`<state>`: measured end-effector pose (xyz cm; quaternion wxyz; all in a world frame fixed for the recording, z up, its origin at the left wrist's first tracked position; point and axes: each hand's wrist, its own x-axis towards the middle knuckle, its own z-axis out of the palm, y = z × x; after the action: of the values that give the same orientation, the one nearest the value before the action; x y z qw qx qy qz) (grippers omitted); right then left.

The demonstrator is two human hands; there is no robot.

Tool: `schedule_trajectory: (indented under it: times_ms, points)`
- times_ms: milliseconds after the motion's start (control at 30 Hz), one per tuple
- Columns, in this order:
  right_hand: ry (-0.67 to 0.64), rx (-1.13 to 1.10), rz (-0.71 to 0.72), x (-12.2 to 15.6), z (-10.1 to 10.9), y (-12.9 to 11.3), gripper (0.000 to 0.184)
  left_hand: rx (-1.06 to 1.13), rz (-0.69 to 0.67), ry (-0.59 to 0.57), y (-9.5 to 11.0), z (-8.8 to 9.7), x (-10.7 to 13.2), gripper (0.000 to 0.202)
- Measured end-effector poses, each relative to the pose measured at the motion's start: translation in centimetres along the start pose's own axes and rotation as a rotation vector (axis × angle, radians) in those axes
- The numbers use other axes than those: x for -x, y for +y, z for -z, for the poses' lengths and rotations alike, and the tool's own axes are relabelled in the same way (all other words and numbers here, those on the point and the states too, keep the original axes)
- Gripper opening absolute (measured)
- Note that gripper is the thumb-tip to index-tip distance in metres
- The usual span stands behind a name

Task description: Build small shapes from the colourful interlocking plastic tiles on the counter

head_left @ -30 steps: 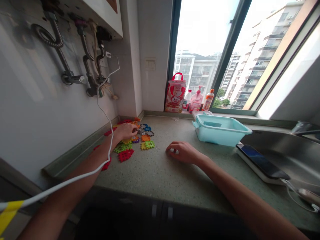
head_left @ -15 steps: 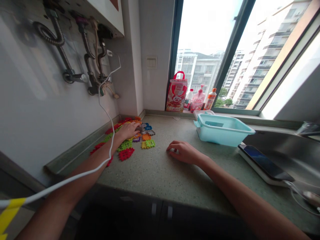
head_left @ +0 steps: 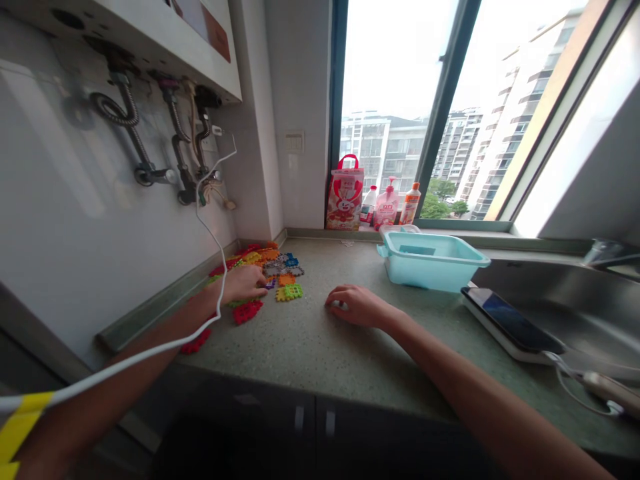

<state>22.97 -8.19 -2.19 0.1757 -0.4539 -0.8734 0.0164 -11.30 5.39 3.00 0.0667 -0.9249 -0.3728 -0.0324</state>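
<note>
Countertop point(head_left: 320, 360) of speckled green stone: we see it running from the wall to a steel sink point(head_left: 565, 300), with a pale-blue plastic basket point(head_left: 430, 263) and a smartphone point(head_left: 510, 320) beside the sink. Interlocking toy tiles point(head_left: 280, 280) of many colours lie heaped along the wall side. Left hand point(head_left: 243, 283) and right hand point(head_left: 357, 307) are well apart: the left touches the tiles — we cannot tell whether it grips one — and the right lies curled on the countertop, between tiles and basket.

I'm working over red, orange, lime, blue and grey grid-patterned plastic tiles point(head_left: 283, 273), aqua basket point(head_left: 429, 265) sitting off to the right, red-and-white printed bag point(head_left: 345, 199) and pink bottle point(head_left: 386, 209) standing further back.
</note>
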Motion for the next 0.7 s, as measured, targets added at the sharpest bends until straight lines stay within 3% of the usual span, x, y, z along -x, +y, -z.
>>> schedule_trajectory:
  times_ms: [167, 367, 567, 700]
  points:
    - [-0.003, -0.011, -0.003, 0.1, 0.2, -0.1, 0.028, 0.039, -0.107, 0.011, 2.4, -0.1, 1.2, 0.023]
    - [-0.004, -0.012, -0.039, 0.1, 0.5, -0.1, 0.028, 0.244, -0.236, -0.018, 6.0, -0.1, 1.3, 0.022]
    - [-0.012, 0.043, -0.088, 0.1, 1.2, -0.3, 0.028, 0.354, -0.089, -0.035, 6.8, -0.4, 1.2, 0.03]
    - [-0.011, 0.069, -0.108, 0.1, 1.5, -0.7, 0.028, 0.424, -0.044, 0.096, 6.2, 1.2, -1.2, 0.047]
